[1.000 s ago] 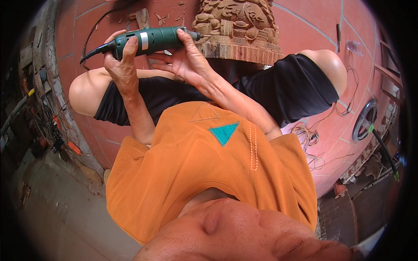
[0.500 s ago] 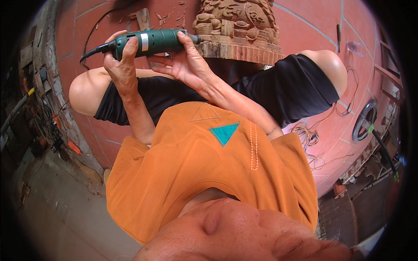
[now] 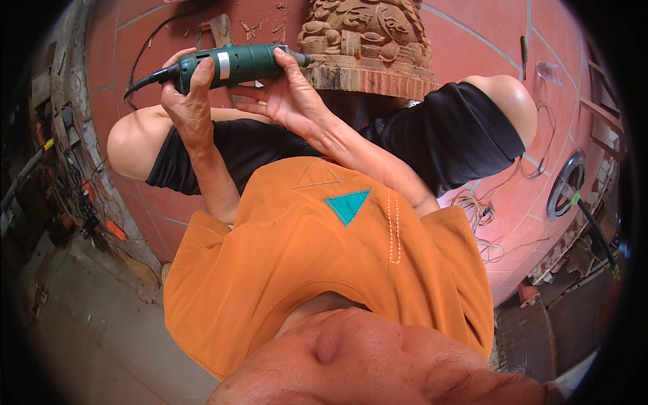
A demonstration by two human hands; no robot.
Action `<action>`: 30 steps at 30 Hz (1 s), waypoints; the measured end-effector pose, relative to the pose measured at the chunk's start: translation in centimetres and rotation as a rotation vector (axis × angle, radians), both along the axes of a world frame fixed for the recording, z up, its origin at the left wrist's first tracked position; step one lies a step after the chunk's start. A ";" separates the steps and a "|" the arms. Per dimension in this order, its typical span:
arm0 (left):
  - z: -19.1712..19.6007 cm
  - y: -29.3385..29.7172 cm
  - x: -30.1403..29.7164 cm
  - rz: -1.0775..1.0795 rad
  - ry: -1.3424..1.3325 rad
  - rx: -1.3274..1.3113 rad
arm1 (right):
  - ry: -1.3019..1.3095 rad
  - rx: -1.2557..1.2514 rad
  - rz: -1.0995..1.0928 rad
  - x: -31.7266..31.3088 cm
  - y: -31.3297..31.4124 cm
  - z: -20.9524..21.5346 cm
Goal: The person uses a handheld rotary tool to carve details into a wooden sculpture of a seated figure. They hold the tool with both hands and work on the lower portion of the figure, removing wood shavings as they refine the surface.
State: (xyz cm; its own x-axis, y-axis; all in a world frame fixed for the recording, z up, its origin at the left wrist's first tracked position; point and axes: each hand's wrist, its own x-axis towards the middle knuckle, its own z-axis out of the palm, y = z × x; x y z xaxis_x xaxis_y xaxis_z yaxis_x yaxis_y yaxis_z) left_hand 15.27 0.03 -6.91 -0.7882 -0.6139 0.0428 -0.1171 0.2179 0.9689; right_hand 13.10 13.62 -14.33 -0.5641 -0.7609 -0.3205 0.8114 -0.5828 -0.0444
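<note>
A green die grinder (image 3: 246, 65) with a pale label band lies level across both my hands, above my lap. My left hand (image 3: 192, 91) grips its rear end near the black cord, thumb on the near side. At the front end, my right hand (image 3: 293, 94) holds it with the thumb on top of the nose; its other fingers reach beneath the body, some stretched out. The metal nose points right, toward a carved wooden sculpture (image 3: 368, 40) with a rough base block (image 3: 371, 81). Whether the tip touches the wood cannot be made out.
A wooden mallet-like piece (image 3: 221, 30) and wood shavings (image 3: 251, 31) lie on the red tiled floor (image 3: 466, 27). Coiled cords (image 3: 476, 212), a dark thin tool (image 3: 524, 57), a clear plastic piece (image 3: 550, 73) and a black ring (image 3: 567, 183) are at right. Cluttered timber (image 3: 74, 142) stands left.
</note>
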 end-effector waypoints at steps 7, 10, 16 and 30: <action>0.4 0.0 0.1 -0.007 -0.016 0.031 | -0.020 -0.024 0.008 0.4 0.3 0.9; 0.2 -0.4 0.1 -0.017 0.001 0.013 | -0.021 -0.020 0.013 0.3 0.2 0.7; -0.7 -0.6 0.0 -0.040 -0.009 -0.033 | -0.032 -0.026 0.015 -0.3 0.0 -0.2; 0.2 0.0 -0.5 -0.053 0.033 0.086 | -0.023 -0.021 -0.006 -0.1 0.3 0.7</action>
